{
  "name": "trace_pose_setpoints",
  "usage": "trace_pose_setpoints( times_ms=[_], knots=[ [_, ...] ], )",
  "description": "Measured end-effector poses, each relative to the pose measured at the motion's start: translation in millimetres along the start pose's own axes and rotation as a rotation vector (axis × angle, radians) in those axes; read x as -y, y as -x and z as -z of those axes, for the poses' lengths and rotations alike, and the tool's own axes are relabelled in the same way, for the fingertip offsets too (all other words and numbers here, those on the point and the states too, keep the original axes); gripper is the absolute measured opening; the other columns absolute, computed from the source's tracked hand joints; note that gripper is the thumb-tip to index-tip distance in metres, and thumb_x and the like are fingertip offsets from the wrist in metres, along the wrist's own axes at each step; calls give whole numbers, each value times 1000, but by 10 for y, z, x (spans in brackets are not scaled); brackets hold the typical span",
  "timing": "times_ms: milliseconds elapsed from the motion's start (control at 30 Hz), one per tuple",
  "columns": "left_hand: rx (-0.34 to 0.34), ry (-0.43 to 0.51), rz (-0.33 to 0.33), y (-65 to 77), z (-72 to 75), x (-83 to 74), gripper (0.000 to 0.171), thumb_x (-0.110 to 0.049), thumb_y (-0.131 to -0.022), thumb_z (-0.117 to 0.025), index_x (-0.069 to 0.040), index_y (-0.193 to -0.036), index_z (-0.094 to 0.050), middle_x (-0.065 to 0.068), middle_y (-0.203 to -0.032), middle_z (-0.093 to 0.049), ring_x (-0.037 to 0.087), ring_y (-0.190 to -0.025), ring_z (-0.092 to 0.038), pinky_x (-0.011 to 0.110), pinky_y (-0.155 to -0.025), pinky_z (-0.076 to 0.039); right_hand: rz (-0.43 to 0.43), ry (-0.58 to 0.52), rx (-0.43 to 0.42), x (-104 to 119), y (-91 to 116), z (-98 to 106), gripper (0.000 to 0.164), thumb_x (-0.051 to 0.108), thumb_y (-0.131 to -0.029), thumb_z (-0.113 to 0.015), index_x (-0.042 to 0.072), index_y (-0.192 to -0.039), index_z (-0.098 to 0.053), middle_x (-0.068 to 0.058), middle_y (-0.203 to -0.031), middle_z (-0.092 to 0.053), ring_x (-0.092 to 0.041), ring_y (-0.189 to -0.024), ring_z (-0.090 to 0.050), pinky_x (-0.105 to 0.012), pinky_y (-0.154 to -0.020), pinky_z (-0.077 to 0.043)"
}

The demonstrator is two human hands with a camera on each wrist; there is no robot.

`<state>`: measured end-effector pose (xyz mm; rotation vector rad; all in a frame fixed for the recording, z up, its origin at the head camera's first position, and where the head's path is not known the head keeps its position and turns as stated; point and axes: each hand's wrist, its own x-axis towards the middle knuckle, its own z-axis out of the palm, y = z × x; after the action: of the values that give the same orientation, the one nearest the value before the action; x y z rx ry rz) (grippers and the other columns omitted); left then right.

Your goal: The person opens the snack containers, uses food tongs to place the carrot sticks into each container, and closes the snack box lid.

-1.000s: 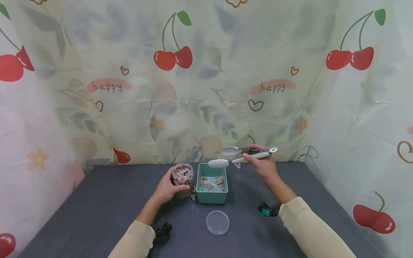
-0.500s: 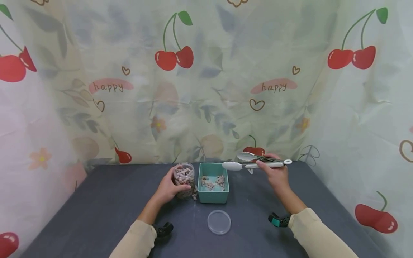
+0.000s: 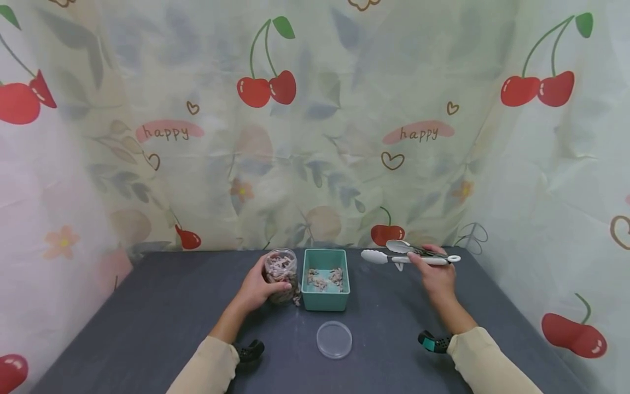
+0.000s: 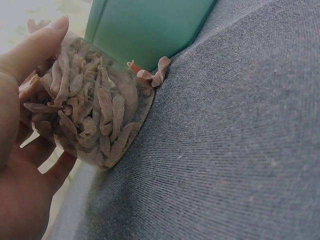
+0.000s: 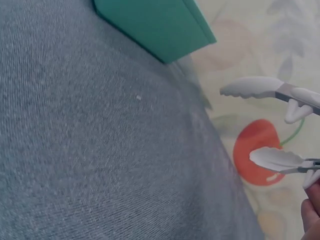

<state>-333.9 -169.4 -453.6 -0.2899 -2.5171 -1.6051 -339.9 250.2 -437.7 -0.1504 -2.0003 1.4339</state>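
My left hand (image 3: 257,284) grips a clear jar (image 4: 100,105) packed with pale brownish, finger-like dried pieces; the jar stands on the dark cloth. Just right of it is a teal rectangular bin (image 3: 325,301), with two small heaps of similar pieces (image 3: 317,280) on its floor. A few loose pieces (image 4: 156,74) lie on the cloth between jar and bin. In my right hand (image 3: 438,276) is a pair of white-tipped tongs (image 3: 418,259), held by the handles to the right of the bin. Their tips are spread apart with nothing between them.
A round clear lid (image 3: 334,340) lies flat on the cloth-covered table (image 3: 172,317) in front of the bin. A cherry-print curtain (image 3: 315,180) hangs at the back and along both sides. A thin looped wire shape (image 3: 471,239) shows at the back right corner.
My right hand has moved right and somewhat lower with the tongs, away from above the bin. The left hand and jar have stayed in place.
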Motion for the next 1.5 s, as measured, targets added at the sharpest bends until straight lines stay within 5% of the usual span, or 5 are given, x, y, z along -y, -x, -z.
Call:
trace_pose_setpoints(
  times_ms=[567, 867, 1033, 1267, 1500],
  knots=[
    [3, -2, -11, -10, -11, 10, 90, -27, -72, -88, -14, -146, -38, 15, -130, -53, 28, -116, -52, 48, -95, -42, -57, 77, -15, -187, 61, -160, 50, 31, -74, -86, 13, -117, -66, 1, -82, -68, -10, -75, -54, -22, -64, -39],
    [-6, 0, -10, -10, 4, 13, 88, -26, -72, -88, -16, -145, -40, 14, -130, -53, 27, -114, -53, 48, -93, -43, -130, -5, 211, -207, 22, -30, 60, 31, -81, -81, 9, -131, -56, -16, -122, -60, -17, -97, -50, -27, -79, -38],
    [-7, -13, -15, 2, 13, 25, 89, -27, -72, -88, -16, -145, -39, 14, -130, -53, 28, -114, -53, 48, -93, -43, -146, -80, 342, -209, 27, 111, 60, 24, -85, -78, 4, -135, -52, -20, -130, -54, -8, -96, -51, -21, -79, -39],
    [-4, -8, -18, 9, 7, 10, 88, -25, -73, -88, -14, -146, -39, 15, -130, -53, 28, -114, -53, 48, -93, -43, -186, -57, 416, -163, 68, 283, 65, 26, -88, -74, 4, -142, -45, -21, -141, -44, -25, -118, -43, -31, -87, -37],
    [-3, -7, -10, 4, -5, -3, 89, -26, -72, -88, -15, -146, -39, 15, -129, -54, 28, -113, -53, 48, -92, -44, -192, -140, 436, -178, 198, 434, 65, 11, -86, -75, -2, -141, -42, -27, -139, -44, -2, -93, -55, -17, -77, -44]
  ],
)
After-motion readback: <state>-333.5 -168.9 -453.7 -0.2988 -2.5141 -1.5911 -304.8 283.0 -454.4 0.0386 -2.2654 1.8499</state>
